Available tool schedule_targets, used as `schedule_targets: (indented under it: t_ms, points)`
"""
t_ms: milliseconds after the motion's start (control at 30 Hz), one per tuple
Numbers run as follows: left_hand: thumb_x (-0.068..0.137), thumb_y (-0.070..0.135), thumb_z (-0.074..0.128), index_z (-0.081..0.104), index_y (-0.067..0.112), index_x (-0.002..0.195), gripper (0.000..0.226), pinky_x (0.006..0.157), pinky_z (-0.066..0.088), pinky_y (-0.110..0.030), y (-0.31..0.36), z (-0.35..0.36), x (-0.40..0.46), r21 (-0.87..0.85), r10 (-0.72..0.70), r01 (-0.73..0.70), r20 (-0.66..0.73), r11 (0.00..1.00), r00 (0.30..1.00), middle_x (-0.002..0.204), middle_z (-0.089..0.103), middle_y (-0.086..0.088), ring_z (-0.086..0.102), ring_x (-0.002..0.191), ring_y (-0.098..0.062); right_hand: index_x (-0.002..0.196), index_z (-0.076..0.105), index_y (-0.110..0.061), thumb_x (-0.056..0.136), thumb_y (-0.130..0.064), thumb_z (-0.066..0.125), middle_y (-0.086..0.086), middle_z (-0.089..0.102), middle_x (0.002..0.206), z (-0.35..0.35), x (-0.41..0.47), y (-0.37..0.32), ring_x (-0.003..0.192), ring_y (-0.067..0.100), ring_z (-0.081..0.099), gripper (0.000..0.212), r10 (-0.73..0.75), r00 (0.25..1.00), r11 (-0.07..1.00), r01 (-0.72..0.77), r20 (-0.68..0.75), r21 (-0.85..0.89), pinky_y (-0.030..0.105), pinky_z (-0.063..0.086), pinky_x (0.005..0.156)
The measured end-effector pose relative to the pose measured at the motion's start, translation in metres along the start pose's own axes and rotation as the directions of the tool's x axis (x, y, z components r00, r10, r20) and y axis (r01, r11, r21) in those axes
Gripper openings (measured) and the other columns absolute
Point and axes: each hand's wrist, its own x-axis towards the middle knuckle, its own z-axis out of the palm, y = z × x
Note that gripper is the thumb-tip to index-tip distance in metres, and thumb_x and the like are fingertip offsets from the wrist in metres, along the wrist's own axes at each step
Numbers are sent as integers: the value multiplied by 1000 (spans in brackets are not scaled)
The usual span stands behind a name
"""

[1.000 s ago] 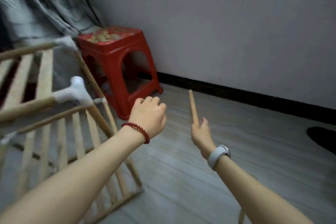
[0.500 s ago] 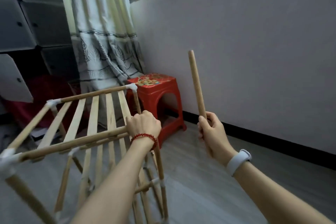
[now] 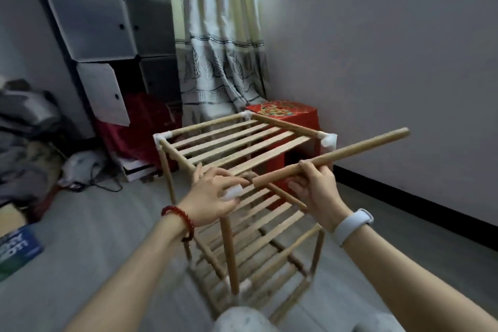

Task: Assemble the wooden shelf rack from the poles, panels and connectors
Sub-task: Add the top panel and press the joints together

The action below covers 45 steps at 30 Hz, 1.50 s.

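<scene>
Wooden shelf rack [image 3: 242, 143] stands upright on floor [image 3: 94, 237], red stool [image 3: 285, 116] behind it. Left hand [image 3: 213, 197] grips white connector [image 3: 233, 193] at near top corner. Right hand [image 3: 315, 186] grasps loose pole [image 3: 350, 153], near end just beside the connector, far end angled up-right.

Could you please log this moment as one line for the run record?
left hand: grips white plastic corner connector | right hand: holds loose wooden pole, end at connector | slatted wooden rack: upright
</scene>
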Motion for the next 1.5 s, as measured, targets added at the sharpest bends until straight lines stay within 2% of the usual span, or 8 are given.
schedule_targets:
  t_ms: [333,533,767,900,1033,1133,1233,1500]
  points:
    - [88,6,59,44,15,135,50,115,18,-29,-41,-15,-44,-242,-178,142,-134,960,975,135,29,19,-5,134,6,98,48,-4,95,-11,50,12,60,87,64,-18,56,68,15,70,7,58,995,997,-61,80,39,25,56,60]
    - [88,0,55,36,21,138,58,84,18,10,-39,-12,-44,-311,-164,105,-170,945,972,136,22,16,-9,137,1,100,48,0,95,-8,49,18,64,88,72,-19,55,71,20,71,9,140,977,980,-160,159,118,28,57,61]
    - [83,-1,58,31,35,132,66,85,18,9,-38,-9,-44,-390,-161,74,-193,918,968,140,22,16,-7,139,0,107,49,0,92,-8,55,12,69,77,75,-19,60,73,22,71,18,193,969,957,-221,156,187,28,57,60]
    - [86,22,63,59,29,111,26,101,11,-6,-39,-9,-47,-382,-167,84,-191,920,967,126,41,17,2,133,9,120,45,0,88,-10,60,21,64,94,74,-25,66,78,28,71,36,325,939,908,-344,117,238,27,57,58]
    - [87,23,61,64,29,95,10,108,10,-23,-41,-13,-44,-304,-183,118,-195,945,964,114,51,18,9,135,5,102,58,-2,89,-29,59,14,71,87,60,-37,52,81,21,70,30,340,901,929,-278,270,-244,34,58,72]
    - [88,23,60,65,25,88,6,107,13,-22,-40,-14,-41,-309,-195,134,-175,941,965,110,52,20,14,133,7,86,60,-11,91,-31,59,-2,65,72,36,-37,38,67,10,61,20,-164,909,435,416,384,-799,39,54,65]
    - [95,18,48,68,21,78,26,102,15,-18,-34,-13,-35,-441,-306,193,-202,876,930,114,54,16,22,129,6,100,63,-15,81,-36,68,-2,62,92,28,-24,22,85,19,57,29,-347,495,-435,668,797,-604,36,46,73]
    - [101,19,33,51,28,121,28,108,19,-21,-32,-10,-25,-773,-510,188,-196,606,838,149,27,12,25,130,3,98,68,-11,91,-35,36,-2,62,72,39,6,17,52,16,59,40,-20,397,-536,770,918,-345,25,41,37]
